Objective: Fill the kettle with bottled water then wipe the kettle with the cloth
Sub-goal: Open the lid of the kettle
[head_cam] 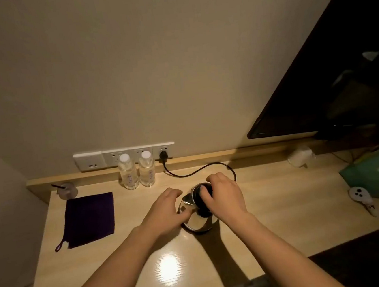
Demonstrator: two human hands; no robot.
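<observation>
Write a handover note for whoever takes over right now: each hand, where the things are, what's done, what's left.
The left hand holds the kettle by its side; the right hand grips the kettle lid.
Both water bottles stand capped at the back of the desk; the purple cloth lies flat at its left.
Done: nothing poured yet.
To do: open lid, fill, wipe.

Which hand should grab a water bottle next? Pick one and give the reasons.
Left, probably. The left hand grips the kettle on the side nearer the two bottles by the wall. The right hand is curled over the kettle's top and would have to cross the left arm.
</observation>
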